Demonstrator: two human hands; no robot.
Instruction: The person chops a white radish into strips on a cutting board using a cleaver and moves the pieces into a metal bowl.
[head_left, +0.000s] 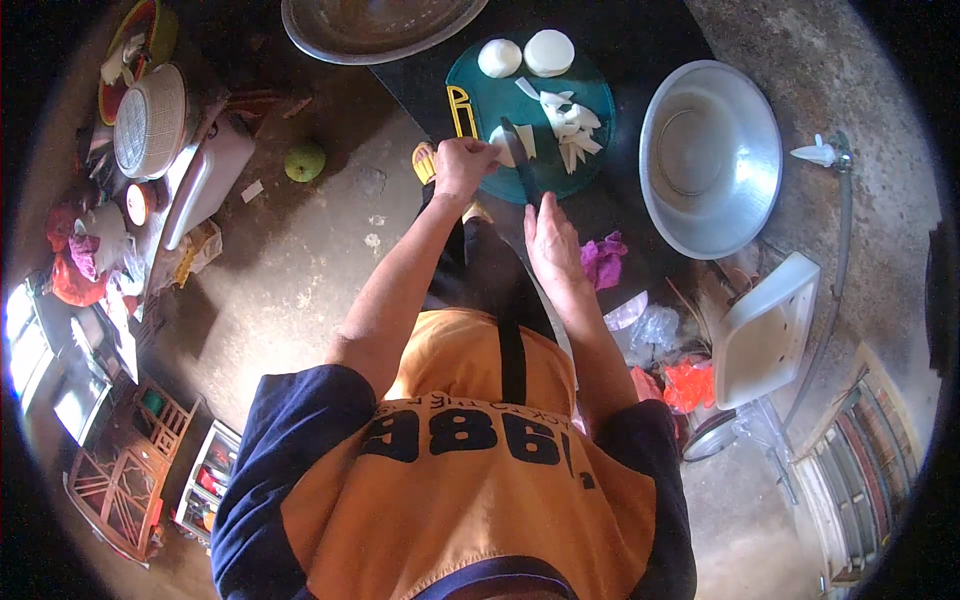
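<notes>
My right hand (553, 229) grips a dark-bladed knife (519, 154), its handle covered by my fingers. The blade lies across a white vegetable slice (504, 142), perhaps radish, on a round green cutting board (491, 82). My left hand (461, 166) has its bent fingertips at the slice's left edge, holding it on the board. Right of the knife is a loose heap of white strips (576, 124). Toward the far edge sit a white rounded chunk (499, 58) and a stack of round slices (549, 52). A yellow handle (461, 111) edges the board's left side.
A metal basin (712, 161) stands to the right, near a tap (840, 152). A wide metal pan (382, 30) is beyond the board. A purple cloth (604, 259) lies by my right wrist. On the floor at left is a green round fruit (304, 162).
</notes>
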